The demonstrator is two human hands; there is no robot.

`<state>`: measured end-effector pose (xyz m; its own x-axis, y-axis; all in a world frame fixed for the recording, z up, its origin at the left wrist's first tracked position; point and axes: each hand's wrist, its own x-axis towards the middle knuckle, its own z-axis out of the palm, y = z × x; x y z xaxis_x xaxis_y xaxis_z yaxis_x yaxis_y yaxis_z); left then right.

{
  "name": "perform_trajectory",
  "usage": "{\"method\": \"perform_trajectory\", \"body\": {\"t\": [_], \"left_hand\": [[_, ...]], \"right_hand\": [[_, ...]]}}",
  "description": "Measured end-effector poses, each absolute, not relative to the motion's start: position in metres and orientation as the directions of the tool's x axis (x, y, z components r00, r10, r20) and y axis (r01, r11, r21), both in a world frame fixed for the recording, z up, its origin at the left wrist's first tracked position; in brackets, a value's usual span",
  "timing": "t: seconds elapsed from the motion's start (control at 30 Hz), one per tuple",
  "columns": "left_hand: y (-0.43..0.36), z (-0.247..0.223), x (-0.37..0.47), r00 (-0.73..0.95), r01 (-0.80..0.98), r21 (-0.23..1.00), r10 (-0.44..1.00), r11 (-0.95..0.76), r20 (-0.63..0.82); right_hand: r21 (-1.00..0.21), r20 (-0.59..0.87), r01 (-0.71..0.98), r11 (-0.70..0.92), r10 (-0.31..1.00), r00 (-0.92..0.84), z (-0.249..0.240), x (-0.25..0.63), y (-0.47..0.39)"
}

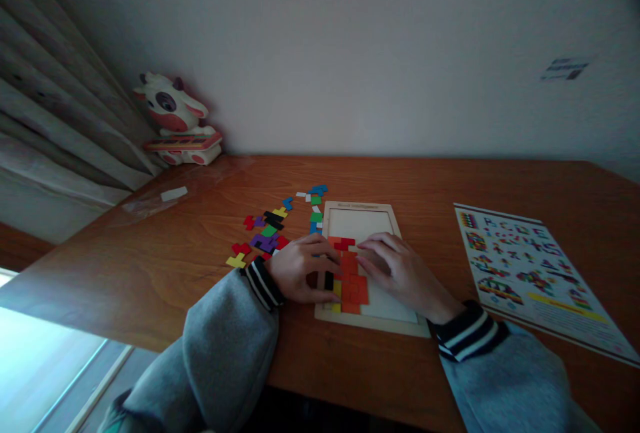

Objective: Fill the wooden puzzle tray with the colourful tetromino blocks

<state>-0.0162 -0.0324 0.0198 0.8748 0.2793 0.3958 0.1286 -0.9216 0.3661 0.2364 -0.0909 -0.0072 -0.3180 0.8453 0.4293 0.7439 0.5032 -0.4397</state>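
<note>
A wooden puzzle board (367, 326) with a raised rim lies on the table, partly filled with orange puzzle pieces (355, 290), red puzzle pieces (345, 244) and a yellow puzzle piece (337, 294). Spread over its left side, my left hand (307, 266) rests its fingertips on or just above the pieces, around a black piece (329, 280). My right hand (397, 272) reaches in from the right, fingers stretched out and thumb apart, its tips beside the orange and red pieces. No piece shows in either hand; what lies under the left palm is hidden.
Loose coloured pieces (265, 241) are scattered left of the board. A printed pattern sheet (530, 266) lies on the right of the table (420, 186). At the back left stands a toy cow with a keyboard (180, 120), near a curtain (60, 86) and clear plastic with a white label (174, 194).
</note>
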Motion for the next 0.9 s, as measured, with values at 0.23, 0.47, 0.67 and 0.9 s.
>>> {"method": "perform_trajectory", "body": {"t": [0.23,0.47,0.67,0.9], "left_hand": [[-0.029,0.016,-0.019,0.886,0.197,0.341,0.316,-0.919,0.339],[-0.028,0.011,-0.018,0.873,0.221,0.326,0.336,-0.919,0.355],[-0.027,0.011,-0.019,0.851,0.316,0.318,0.416,-0.894,0.321],[-0.026,0.011,-0.019,0.866,0.302,0.316,0.397,-0.899,0.303]], "right_hand": [[-0.431,0.441,0.74,0.515,0.836,-0.325,-0.008,0.237,-0.091],[-0.429,0.404,0.734,0.526,0.839,-0.365,-0.006,0.236,-0.092],[-0.405,0.435,0.72,0.564,0.811,-0.391,-0.009,0.237,-0.091],[-0.387,0.377,0.679,0.623,0.779,-0.5,-0.005,0.235,-0.094]]}}
